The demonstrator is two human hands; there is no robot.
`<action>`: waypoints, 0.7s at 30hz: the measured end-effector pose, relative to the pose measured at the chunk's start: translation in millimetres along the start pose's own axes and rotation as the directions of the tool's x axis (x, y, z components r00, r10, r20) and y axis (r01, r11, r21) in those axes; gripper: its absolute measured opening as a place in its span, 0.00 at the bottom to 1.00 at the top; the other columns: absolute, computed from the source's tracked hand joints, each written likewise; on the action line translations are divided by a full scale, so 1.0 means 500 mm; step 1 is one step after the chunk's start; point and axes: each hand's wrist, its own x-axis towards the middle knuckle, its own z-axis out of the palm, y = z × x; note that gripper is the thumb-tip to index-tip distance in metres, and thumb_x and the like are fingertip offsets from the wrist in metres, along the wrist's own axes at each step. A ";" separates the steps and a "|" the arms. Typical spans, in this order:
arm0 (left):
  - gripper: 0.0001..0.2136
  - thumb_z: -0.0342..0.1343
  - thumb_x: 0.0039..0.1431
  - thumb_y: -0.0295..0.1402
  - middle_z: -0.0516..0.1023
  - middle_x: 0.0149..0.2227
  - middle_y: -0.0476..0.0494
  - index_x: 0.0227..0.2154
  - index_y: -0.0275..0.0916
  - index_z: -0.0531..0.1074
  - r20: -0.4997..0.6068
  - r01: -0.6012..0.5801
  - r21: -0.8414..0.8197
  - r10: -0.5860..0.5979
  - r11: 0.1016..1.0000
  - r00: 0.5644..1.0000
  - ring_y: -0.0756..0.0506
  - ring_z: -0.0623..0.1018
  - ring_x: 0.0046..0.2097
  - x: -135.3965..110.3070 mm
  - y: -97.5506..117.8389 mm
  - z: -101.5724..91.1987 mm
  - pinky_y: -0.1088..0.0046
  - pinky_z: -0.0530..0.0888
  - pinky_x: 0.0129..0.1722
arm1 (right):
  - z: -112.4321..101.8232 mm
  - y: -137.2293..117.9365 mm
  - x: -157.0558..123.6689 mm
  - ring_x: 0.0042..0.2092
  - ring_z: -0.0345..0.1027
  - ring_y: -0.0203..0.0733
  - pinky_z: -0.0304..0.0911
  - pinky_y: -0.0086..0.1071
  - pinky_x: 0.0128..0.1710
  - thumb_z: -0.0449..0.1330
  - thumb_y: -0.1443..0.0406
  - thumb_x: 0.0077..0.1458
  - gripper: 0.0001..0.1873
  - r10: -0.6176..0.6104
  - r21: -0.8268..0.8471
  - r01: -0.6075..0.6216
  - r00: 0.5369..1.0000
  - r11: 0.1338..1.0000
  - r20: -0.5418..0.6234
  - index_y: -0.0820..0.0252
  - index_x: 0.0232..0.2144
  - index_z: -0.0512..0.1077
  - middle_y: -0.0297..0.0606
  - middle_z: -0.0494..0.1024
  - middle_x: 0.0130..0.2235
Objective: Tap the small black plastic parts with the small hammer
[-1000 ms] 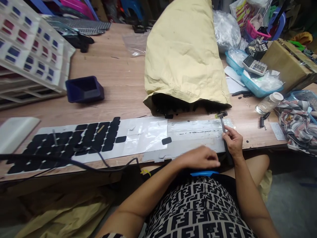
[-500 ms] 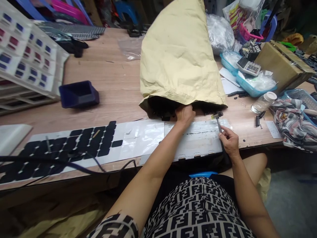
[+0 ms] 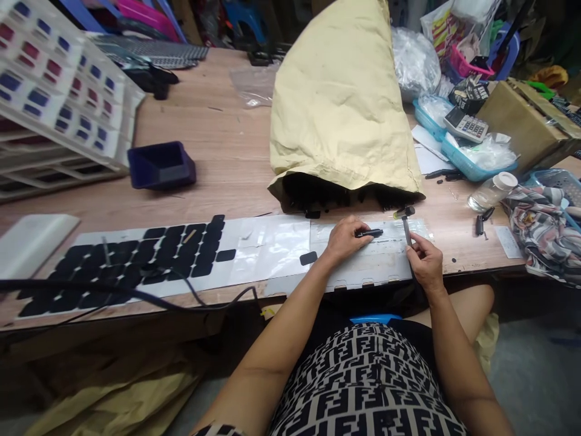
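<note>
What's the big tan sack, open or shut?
Open: the sack lies on its side, mouth gaping toward the person, black parts visible inside.

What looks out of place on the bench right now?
One black pad lies alone and tilted, off the grid of pads, near the left hand holding a black part. A cable drapes across the grid. The right hand grips the hammer; nothing looks broken.

Left hand (image 3: 344, 240) out of the sack (image 3: 340, 103), now over the strip (image 3: 376, 266), black piece (image 3: 370, 232) in grip.
</note>
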 end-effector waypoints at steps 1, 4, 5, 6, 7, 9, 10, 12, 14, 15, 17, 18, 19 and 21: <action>0.08 0.67 0.53 0.34 0.75 0.37 0.47 0.37 0.41 0.81 -0.004 -0.004 -0.007 0.004 1.000 1.000 0.44 0.75 0.43 0.000 -0.001 0.002 0.69 0.70 0.42 | 0.000 -0.006 -0.002 0.28 0.63 0.37 0.66 0.33 0.31 0.62 0.62 0.56 0.20 -0.032 -0.033 0.032 0.999 0.999 -0.004 0.60 0.50 0.79 0.32 0.70 0.27; 0.08 0.68 0.53 0.34 0.76 0.37 0.48 0.36 0.41 0.81 -0.008 -0.015 -0.032 0.015 0.999 1.000 0.44 0.75 0.43 0.002 -0.003 0.004 0.69 0.70 0.42 | 0.002 -0.036 -0.015 0.30 0.67 0.40 0.69 0.35 0.33 0.61 0.63 0.56 0.20 -0.117 -0.103 0.121 0.992 0.987 0.043 0.59 0.51 0.79 0.34 0.72 0.28; 0.08 0.68 0.53 0.34 0.76 0.37 0.48 0.36 0.42 0.81 -0.012 -0.016 -0.038 0.016 0.999 1.000 0.44 0.75 0.43 0.003 -0.004 0.004 0.69 0.70 0.42 | 0.004 -0.048 -0.020 0.30 0.68 0.40 0.70 0.35 0.33 0.61 0.64 0.57 0.20 -0.139 -0.105 0.147 0.987 0.984 0.077 0.58 0.51 0.79 0.34 0.73 0.28; 0.08 0.68 0.53 0.34 0.76 0.37 0.48 0.36 0.42 0.81 -0.018 -0.016 -0.041 0.015 0.999 1.000 0.44 0.75 0.43 0.003 -0.004 0.005 0.69 0.70 0.41 | 0.006 -0.060 -0.024 0.30 0.68 0.40 0.70 0.35 0.33 0.60 0.65 0.58 0.19 -0.171 -0.103 0.182 0.980 0.978 0.104 0.58 0.51 0.79 0.35 0.74 0.28; 0.08 0.68 0.53 0.34 0.76 0.37 0.48 0.36 0.42 0.81 -0.023 -0.014 -0.043 0.013 0.999 1.000 0.45 0.75 0.42 0.004 -0.005 0.005 0.69 0.69 0.41 | 0.009 -0.071 -0.029 0.30 0.68 0.41 0.70 0.35 0.33 0.60 0.65 0.58 0.19 -0.212 -0.102 0.224 0.970 0.969 0.118 0.59 0.51 0.79 0.36 0.76 0.29; 0.07 0.69 0.52 0.34 0.76 0.37 0.48 0.35 0.42 0.81 -0.029 -0.008 -0.037 0.007 0.999 1.000 0.45 0.75 0.42 0.004 -0.005 0.007 0.69 0.69 0.40 | 0.017 -0.087 -0.035 0.31 0.69 0.42 0.70 0.36 0.34 0.60 0.67 0.58 0.19 -0.290 -0.114 0.306 0.948 0.945 0.132 0.60 0.51 0.78 0.37 0.78 0.30; 0.07 0.69 0.52 0.34 0.76 0.36 0.48 0.34 0.42 0.81 -0.030 -0.006 -0.033 0.005 0.999 1.000 0.45 0.75 0.41 0.005 -0.005 0.007 0.69 0.68 0.39 | 0.021 -0.092 -0.036 0.31 0.69 0.42 0.70 0.37 0.34 0.59 0.67 0.58 0.19 -0.322 -0.127 0.338 0.938 0.933 0.129 0.61 0.52 0.78 0.38 0.79 0.30; 0.06 0.69 0.52 0.34 0.75 0.35 0.49 0.33 0.41 0.80 -0.029 -0.010 -0.026 0.009 1.000 1.000 0.45 0.74 0.40 0.006 -0.005 0.008 0.69 0.68 0.38 | 0.028 -0.095 -0.037 0.31 0.69 0.44 0.70 0.37 0.34 0.59 0.68 0.58 0.20 -0.361 -0.169 0.377 0.925 0.911 0.122 0.61 0.52 0.78 0.39 0.80 0.30; 0.06 0.69 0.52 0.34 0.75 0.34 0.49 0.32 0.41 0.80 -0.033 -0.015 -0.028 0.014 1.000 0.999 0.46 0.74 0.39 0.007 -0.005 0.009 0.69 0.67 0.38 | 0.033 -0.093 -0.036 0.31 0.69 0.44 0.70 0.37 0.33 0.59 0.68 0.57 0.19 -0.377 -0.211 0.398 0.916 0.893 0.134 0.61 0.51 0.78 0.39 0.80 0.29; 0.05 0.69 0.52 0.34 0.75 0.34 0.49 0.32 0.42 0.80 -0.038 -0.017 -0.030 0.016 0.999 0.999 0.46 0.74 0.39 0.008 -0.005 0.009 0.69 0.67 0.38 | 0.035 -0.090 -0.035 0.30 0.69 0.44 0.70 0.37 0.32 0.58 0.68 0.57 0.19 -0.378 -0.226 0.402 0.914 0.887 0.146 0.61 0.50 0.79 0.38 0.80 0.29; 0.05 0.68 0.51 0.34 0.75 0.33 0.49 0.32 0.42 0.81 -0.044 -0.017 -0.036 0.016 0.999 0.999 0.46 0.74 0.39 0.008 -0.005 0.009 0.70 0.68 0.38 | 0.035 -0.086 -0.034 0.29 0.69 0.43 0.69 0.36 0.32 0.59 0.68 0.57 0.18 -0.369 -0.232 0.399 0.915 0.887 0.162 0.61 0.49 0.79 0.38 0.80 0.29; 0.05 0.68 0.51 0.35 0.75 0.33 0.49 0.32 0.42 0.81 -0.046 -0.015 -0.040 0.013 0.999 0.999 0.46 0.74 0.39 0.008 -0.005 0.010 0.70 0.68 0.38 | 0.033 -0.085 -0.034 0.29 0.69 0.43 0.70 0.36 0.32 0.59 0.67 0.57 0.18 -0.358 -0.227 0.387 0.920 0.894 0.156 0.61 0.49 0.79 0.38 0.80 0.29; 0.06 0.68 0.51 0.34 0.76 0.34 0.49 0.32 0.42 0.81 -0.047 -0.011 -0.046 0.009 0.999 0.999 0.45 0.74 0.39 0.008 -0.005 0.010 0.70 0.68 0.38 | 0.031 -0.084 -0.034 0.29 0.69 0.42 0.70 0.36 0.32 0.59 0.67 0.57 0.18 -0.344 -0.219 0.369 0.928 0.903 0.143 0.61 0.49 0.79 0.38 0.81 0.29; 0.07 0.68 0.50 0.34 0.77 0.35 0.48 0.34 0.43 0.82 -0.041 -0.004 -0.057 0.001 0.998 0.999 0.45 0.75 0.40 0.008 -0.005 0.010 0.70 0.69 0.39 | 0.026 -0.084 -0.034 0.29 0.69 0.42 0.70 0.36 0.32 0.59 0.66 0.57 0.19 -0.311 -0.210 0.327 0.944 0.921 0.109 0.62 0.50 0.79 0.39 0.80 0.30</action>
